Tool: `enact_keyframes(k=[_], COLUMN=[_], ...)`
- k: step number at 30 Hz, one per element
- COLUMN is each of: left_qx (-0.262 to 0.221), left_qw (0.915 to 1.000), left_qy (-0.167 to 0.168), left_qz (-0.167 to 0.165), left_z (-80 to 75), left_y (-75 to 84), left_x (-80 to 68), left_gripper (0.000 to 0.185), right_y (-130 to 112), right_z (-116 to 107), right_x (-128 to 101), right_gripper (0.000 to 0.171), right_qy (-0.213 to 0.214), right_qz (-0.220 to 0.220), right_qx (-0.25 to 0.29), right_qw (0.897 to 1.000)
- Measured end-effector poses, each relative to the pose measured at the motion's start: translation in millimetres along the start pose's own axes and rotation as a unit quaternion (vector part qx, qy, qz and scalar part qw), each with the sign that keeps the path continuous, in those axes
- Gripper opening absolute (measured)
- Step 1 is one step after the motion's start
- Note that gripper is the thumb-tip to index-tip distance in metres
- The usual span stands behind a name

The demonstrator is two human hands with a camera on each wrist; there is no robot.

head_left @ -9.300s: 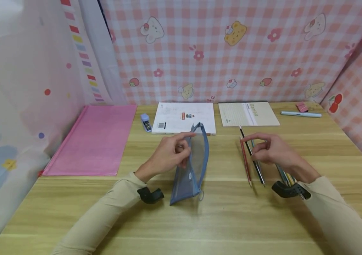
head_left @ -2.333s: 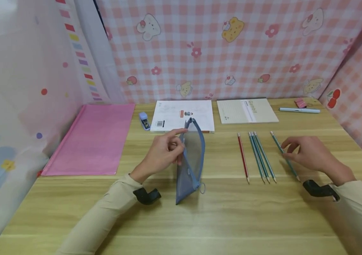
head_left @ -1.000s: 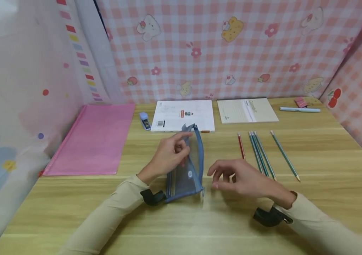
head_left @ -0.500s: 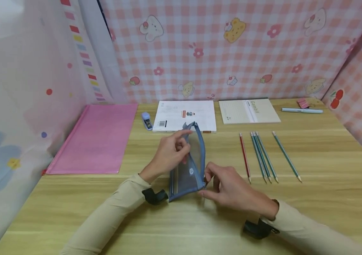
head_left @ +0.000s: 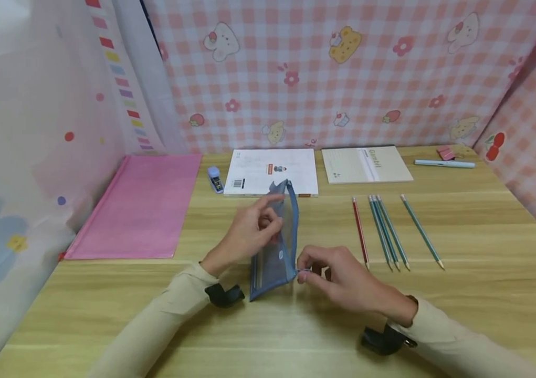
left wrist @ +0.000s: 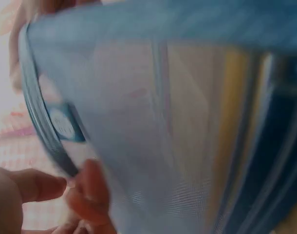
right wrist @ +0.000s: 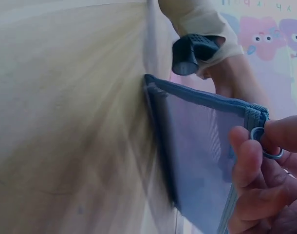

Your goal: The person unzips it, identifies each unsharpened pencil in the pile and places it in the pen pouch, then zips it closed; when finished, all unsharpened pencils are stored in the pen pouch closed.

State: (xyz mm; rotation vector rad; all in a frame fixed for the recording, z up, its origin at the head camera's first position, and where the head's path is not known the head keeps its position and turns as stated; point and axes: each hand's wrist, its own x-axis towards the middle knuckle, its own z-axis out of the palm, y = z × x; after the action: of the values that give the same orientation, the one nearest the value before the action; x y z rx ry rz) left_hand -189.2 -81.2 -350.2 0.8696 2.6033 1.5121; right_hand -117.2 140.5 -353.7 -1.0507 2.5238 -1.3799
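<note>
Since the earlier frames the right hand [head_left: 343, 278] has left the pencils and crossed to the near end of the blue mesh pouch [head_left: 274, 247], where thumb and forefinger now pinch the zip's small metal ring [right wrist: 265, 144]; the right wrist view shows that ring held between the fingertips at the pouch's corner. Left hand [head_left: 249, 233] has kept its place, fingers curled round the pouch's upper edge and holding it upright on its long side on the bench [head_left: 268, 336], just beside the right hand. Through the left wrist camera the mesh fills the view, with a small blue label [left wrist: 65, 127] on it and fingertips at the lower left. Right of the pouch, apart from both hands, lie a red pencil [head_left: 359, 232], three teal pencils [head_left: 387, 232] close together and a fourth teal pencil [head_left: 421, 231] slightly off. Further back sit a pink folder [head_left: 140, 205], a little blue stapler [head_left: 215, 179], a white booklet [head_left: 271, 171], a cream notebook [head_left: 366, 164], a pale blue pen [head_left: 444, 164] and a pink clip [head_left: 445, 153] by the checked curtain
</note>
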Motion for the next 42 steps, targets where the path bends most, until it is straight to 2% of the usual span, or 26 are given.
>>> enact_keyframes(k=[4,7,10,12,14,17,19,23,27,29,33,36,42], left_qx=[0.018,0.018,0.044,0.091,0.148,0.224,0.249,0.273,0.297,0.312,0.334,0.341,0.352], left_qw=[0.9986,0.9973,0.9955,0.9912,0.9812,0.9564,0.9417,0.9181,0.9005,0.8944,0.8871,0.8839,0.8719], left_qy=[-0.045,-0.068,-0.074,-0.060,-0.034,0.028,0.064,0.121,0.144,0.142,0.130,0.125,0.125], left_qz=[0.021,0.020,0.040,0.075,0.120,0.185,0.218,0.260,0.283,0.287,0.290,0.295,0.317], left_z=[2.4,1.8,-0.1,0.6,2.0,5.7,7.4,7.7,5.8,4.5,2.9,2.0,0.5], left_y=[10.9,21.6,30.3,34.2,36.7,38.6,38.6,37.7,38.9,40.5,43.6,45.7,48.9], left_x=[-15.6,-32.1,-47.1,-54.6,-61.3,-69.4,-73.5,-79.4,-82.8,-84.0,-86.1,-88.4,-97.3], left_gripper=[0.038,0.023,0.016,0.019,0.023,0.026,0.024,0.022,0.020,0.019,0.015,0.014,0.015], right_y=[-1.7,-3.0,-5.0,-6.3,-8.7,-12.5,-15.4,-16.6,-9.6,-5.6,-1.4,0.2,13.1], right_z=[-0.9,1.3,4.2,4.6,5.4,6.0,6.6,5.9,4.3,3.7,2.2,-1.4,-12.9], right_x=[5.1,8.5,10.3,10.9,11.8,13.9,15.8,22.2,29.7,33.3,38.4,41.5,49.9], right_gripper=[0.009,0.008,0.008,0.007,0.007,0.006,0.006,0.008,0.009,0.009,0.009,0.008,0.008], right_qy=[0.005,0.004,-0.007,-0.014,-0.017,-0.015,-0.008,0.006,0.019,0.024,0.032,0.049,0.092], right_qz=[-0.012,-0.018,-0.014,-0.009,-0.007,-0.011,-0.015,-0.006,-0.001,-0.005,-0.005,0.007,0.011], right_qx=[0.010,0.025,0.038,0.043,0.049,0.064,0.069,0.080,0.085,0.078,0.060,0.037,-0.020], right_qw=[1.000,1.000,0.999,0.999,0.999,0.998,0.997,0.997,0.996,0.997,0.998,0.998,0.995])
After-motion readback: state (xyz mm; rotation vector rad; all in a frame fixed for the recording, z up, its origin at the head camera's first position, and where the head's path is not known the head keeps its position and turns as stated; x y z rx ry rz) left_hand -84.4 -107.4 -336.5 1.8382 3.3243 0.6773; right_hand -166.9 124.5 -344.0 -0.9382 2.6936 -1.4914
